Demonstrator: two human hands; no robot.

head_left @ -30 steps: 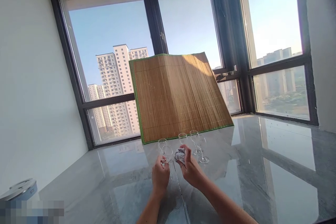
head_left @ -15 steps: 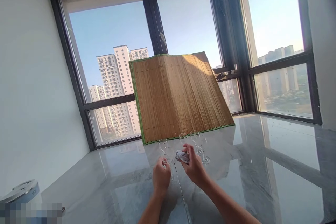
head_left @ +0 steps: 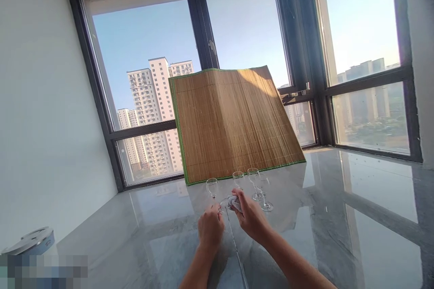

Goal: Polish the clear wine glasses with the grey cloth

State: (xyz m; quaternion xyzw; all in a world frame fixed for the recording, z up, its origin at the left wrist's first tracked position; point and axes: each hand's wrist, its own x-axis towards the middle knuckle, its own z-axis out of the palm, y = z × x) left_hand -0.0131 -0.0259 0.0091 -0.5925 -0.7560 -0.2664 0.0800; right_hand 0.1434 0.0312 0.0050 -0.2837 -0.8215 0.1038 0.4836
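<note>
My left hand [head_left: 210, 226] is closed on a small clear stemmed glass [head_left: 224, 203], which is tipped over to the right. In my right hand [head_left: 249, 214] a crumpled light grey cloth [head_left: 234, 203] is pinched, and it meets the rim of the held glass. Just beyond my left hand stands another stemmed glass [head_left: 212, 186]. Behind my right hand are more upright glasses: one [head_left: 238, 179] partly hidden by the fingers, one [head_left: 253, 179] further right, and one [head_left: 266, 194] nearest my right wrist.
A bamboo mat [head_left: 233, 122] with green edging leans against the window frame behind the glasses. The glossy grey tiled surface [head_left: 162, 235] has a dark seam down its middle. A round lidded container [head_left: 32, 240] stands at the lower left, partly blurred out. A white wall [head_left: 44, 99] rises at left.
The glass in my left hand has tipped from near upright toward the right. The cloth in my right hand has come against its rim.
</note>
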